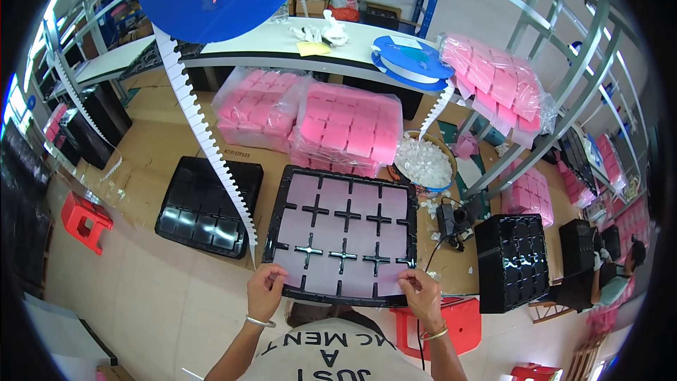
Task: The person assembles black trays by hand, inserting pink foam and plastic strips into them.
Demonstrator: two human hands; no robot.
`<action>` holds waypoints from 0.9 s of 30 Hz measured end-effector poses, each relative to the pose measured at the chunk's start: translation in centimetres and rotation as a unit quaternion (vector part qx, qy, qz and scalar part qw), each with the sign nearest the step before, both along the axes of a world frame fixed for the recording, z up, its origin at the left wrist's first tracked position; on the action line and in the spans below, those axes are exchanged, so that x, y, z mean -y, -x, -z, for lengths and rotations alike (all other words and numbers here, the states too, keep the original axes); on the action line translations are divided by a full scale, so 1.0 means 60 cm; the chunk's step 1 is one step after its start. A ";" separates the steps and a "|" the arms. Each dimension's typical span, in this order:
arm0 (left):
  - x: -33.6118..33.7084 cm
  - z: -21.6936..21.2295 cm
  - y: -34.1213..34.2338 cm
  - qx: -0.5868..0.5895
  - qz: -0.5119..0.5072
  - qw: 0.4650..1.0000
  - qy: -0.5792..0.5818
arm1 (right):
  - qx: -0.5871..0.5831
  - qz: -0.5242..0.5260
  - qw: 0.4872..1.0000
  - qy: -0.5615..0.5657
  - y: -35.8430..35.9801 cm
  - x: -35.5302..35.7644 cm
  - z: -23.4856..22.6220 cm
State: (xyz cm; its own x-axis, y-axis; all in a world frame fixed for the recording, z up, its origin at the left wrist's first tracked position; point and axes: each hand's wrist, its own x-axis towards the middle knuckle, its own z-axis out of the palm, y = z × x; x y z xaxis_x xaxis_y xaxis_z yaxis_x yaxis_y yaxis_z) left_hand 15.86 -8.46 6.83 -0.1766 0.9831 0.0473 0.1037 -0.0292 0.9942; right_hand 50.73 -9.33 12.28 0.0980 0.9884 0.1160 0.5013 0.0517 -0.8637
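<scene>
In front of me lies a black plastic tray with raised cross-shaped dividers. A pale pink sheet fills it, and the black crosses show through its slots. At the tray's near left corner my left hand is closed, thumb and fingertips pinched at the sheet's edge. My right hand does likewise at the near right corner. The fingertips partly hide what each hand grips. A white notched strip hangs from a large blue reel down to just beside the tray's left edge, near my left hand.
Stacked black trays stand to the left, more black trays to the right. Bagged pink sheets sit behind. A tub of white pieces stands beneath another blue reel. A person sits far right.
</scene>
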 end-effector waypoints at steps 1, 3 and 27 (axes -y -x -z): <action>-0.004 -0.004 -0.001 -0.010 0.000 1.000 -0.006 | 0.003 0.003 1.000 0.002 -0.003 0.001 0.000; -0.011 -0.005 -0.003 -0.025 -0.005 1.000 -0.018 | -0.004 -0.002 1.000 -0.013 -0.003 -0.001 0.001; -0.236 -0.013 -0.045 -0.482 0.021 0.853 -0.198 | 0.213 0.092 0.949 -0.214 -0.033 -0.188 0.048</action>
State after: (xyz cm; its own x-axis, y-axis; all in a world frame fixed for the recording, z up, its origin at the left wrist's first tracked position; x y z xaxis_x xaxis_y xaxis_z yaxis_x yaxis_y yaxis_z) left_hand 18.54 5.70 7.60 0.1675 0.8606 0.4809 0.8576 -0.3677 0.3595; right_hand 52.71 1.95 9.41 0.1176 0.8128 0.5705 0.8349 0.2302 -0.5000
